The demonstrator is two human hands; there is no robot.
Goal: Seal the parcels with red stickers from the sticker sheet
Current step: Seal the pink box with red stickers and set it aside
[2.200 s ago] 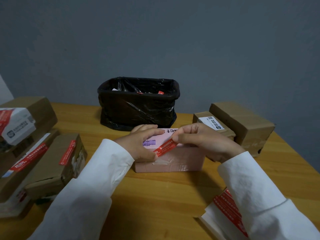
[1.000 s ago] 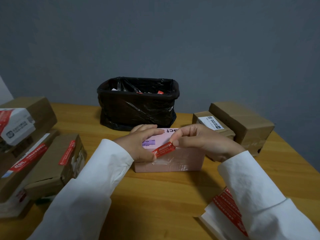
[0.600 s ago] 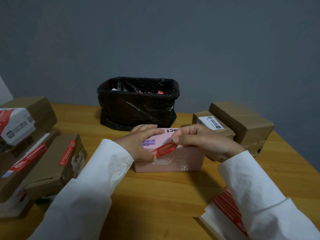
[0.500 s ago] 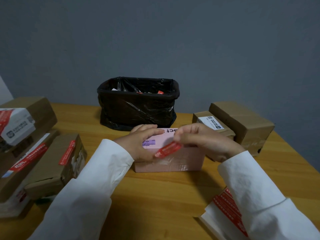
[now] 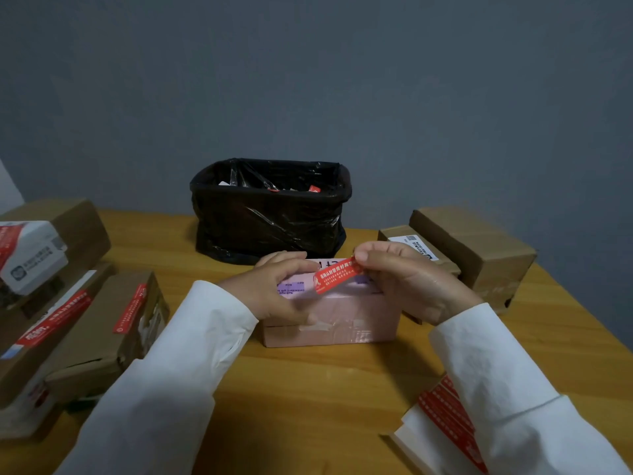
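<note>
A pink parcel lies in the middle of the wooden table. My left hand rests on its left top edge, fingers curled over the box. My right hand pinches one end of a red sticker between thumb and fingertips, holding it tilted just above the parcel's top. The sticker's lower left end hangs near the box top; contact cannot be told. The sticker sheet with red strips lies at the lower right, partly under my right sleeve.
A bin with a black bag stands behind the pink parcel. Brown parcels with red stickers are stacked at the left. Two brown boxes sit at the right, close behind my right hand.
My right hand has lifted the red sticker up and to the right, from the parcel's front edge to above its top. My left hand has stayed on the parcel.
</note>
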